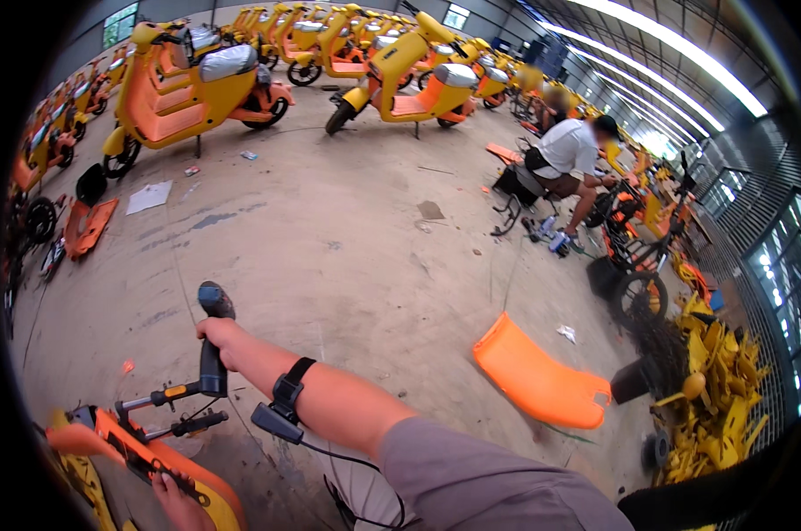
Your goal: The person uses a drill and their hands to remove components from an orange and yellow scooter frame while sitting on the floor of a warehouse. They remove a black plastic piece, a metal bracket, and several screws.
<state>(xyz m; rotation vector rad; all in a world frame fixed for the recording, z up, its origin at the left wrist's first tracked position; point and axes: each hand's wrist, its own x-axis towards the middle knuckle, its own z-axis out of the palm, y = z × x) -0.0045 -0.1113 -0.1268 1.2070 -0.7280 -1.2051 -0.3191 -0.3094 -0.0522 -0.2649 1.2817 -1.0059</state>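
Note:
My right arm reaches across to the left. My right hand (220,338) is wrapped round a dark cordless power driver (213,367), with a black-and-blue end (216,299) showing beyond the fingers. Below it, close to the tool, are a metal bar with an orange band (181,390) and a black lever or grip (197,425). At the lower left, my left hand (181,503) holds an orange-and-yellow scooter body panel (207,478), its fingers curled at a dark strip (148,469). The picture's rim hides part of that hand.
An orange curved panel (542,376) lies on the floor to the right. Yellow scrap parts (714,389) are heaped beyond it. A co-worker in a white shirt (567,146) sits by a stripped scooter (641,296). Rows of yellow scooters (175,106) stand at the back.

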